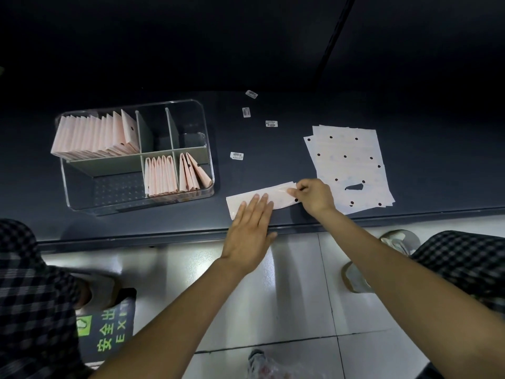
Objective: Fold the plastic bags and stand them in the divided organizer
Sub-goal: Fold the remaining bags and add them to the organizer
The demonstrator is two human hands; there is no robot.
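A pale pink plastic bag [276, 196], folded into a long strip, lies on the dark table near its front edge. My left hand [250, 228] rests flat on the strip's left half, fingers spread. My right hand [314, 196] pinches the strip's right end between thumb and fingers. A clear divided organizer [207, 149] stands to the left; folded pink bags [95, 138] stand in its back left compartment, and more fill the two front right compartments [161, 175]. A stack of flat unfolded bags [352, 160] with black dots lies to the right.
Several small barcode labels [236, 155] are scattered on the dark table [273, 149] between organizer and stack. The organizer's front left and two back right compartments hold no bags. Below the table edge is a tiled floor with a green exit sign [109, 326] and shoes.
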